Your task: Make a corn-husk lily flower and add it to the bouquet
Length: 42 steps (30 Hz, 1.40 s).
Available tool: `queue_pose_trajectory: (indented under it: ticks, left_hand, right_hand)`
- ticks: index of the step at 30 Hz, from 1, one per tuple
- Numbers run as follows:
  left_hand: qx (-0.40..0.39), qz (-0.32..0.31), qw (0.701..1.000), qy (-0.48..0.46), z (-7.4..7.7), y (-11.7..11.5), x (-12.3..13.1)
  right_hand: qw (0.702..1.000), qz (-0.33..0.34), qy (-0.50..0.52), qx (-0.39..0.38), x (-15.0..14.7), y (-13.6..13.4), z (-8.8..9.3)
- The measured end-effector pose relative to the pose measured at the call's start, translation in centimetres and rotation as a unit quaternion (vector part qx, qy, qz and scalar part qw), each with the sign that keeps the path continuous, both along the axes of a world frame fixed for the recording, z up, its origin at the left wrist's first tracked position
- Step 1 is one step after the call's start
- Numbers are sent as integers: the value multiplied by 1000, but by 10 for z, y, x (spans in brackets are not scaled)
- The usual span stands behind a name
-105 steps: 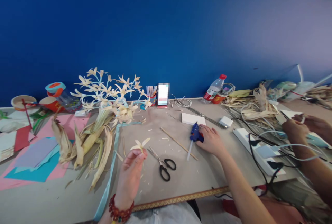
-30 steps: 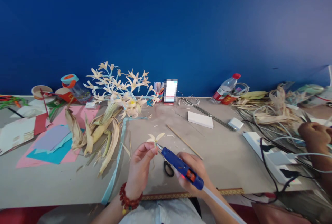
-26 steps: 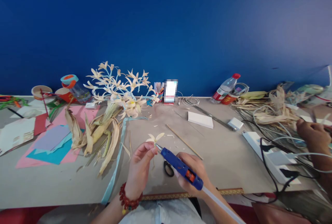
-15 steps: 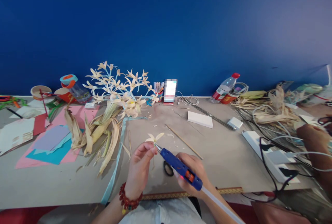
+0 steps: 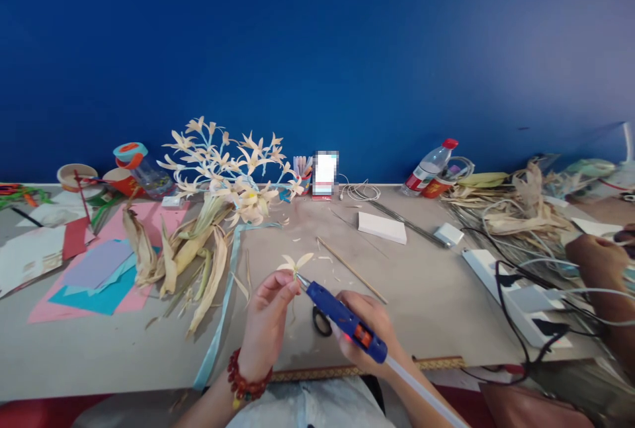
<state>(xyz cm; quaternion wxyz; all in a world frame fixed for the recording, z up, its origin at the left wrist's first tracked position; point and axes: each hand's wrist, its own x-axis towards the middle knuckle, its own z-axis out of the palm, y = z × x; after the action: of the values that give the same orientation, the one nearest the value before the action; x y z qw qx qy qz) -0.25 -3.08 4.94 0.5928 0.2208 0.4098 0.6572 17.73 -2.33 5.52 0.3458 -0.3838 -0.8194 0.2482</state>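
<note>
Between the thumb and fingers of my left hand (image 5: 272, 305) is a small corn-husk flower (image 5: 300, 260) with pale, spread petals. My right hand (image 5: 366, 322) is wrapped round a blue hot glue gun (image 5: 342, 319), a glue stick trailing from its back end. The gun's metal nozzle meets the base of the flower by my left fingertips; whether glue is coming out is too small to see. Partly hidden under the gun lies a black scissors handle (image 5: 321, 322). Farther off at the left stands a spray of finished husk flowers (image 5: 251, 160) on pale blue stems.
Corn husks (image 5: 191, 249) and coloured paper (image 5: 94, 296) lie to the left, beside a blue ribbon strip (image 5: 223, 309). A thin stick (image 5: 350, 269), a white box (image 5: 381, 227) and a power strip (image 5: 489, 276) are to the right. Another person's hand (image 5: 598, 259) is at far right.
My hands, the flower and the glue gun hold almost the same position. At far right the other person's hand has shifted slightly.
</note>
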Motion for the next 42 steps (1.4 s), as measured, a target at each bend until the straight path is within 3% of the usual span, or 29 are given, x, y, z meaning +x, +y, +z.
queue_pose_trajectory:
  ticks: [12, 22, 27, 32, 35, 42]
  left_hand:
    - [11, -11, 1000, -3, 0, -1, -1]
    - [6, -42, 994, -99, -6, 5, -9]
    - [-40, -71, 983, -161, -15, 8, -9]
    - [-37, -57, 985, -158, -15, 6, -10]
    - [-31, -36, 987, -151, -11, 6, -13]
    - [-2, 17, 992, -122, -10, 11, -32]
  right_hand:
    - [1000, 8, -15, 20, 1, 2, 2]
    - [991, -80, -73, 77, 39, 21, -16]
    - [955, -187, -222, 62, 80, 55, -27]
    - [882, -287, -374, 6, 116, 94, -41]
    - [870, -287, -401, -12, 128, 108, -46]
    - [886, -221, -407, -34, 140, 118, -48]
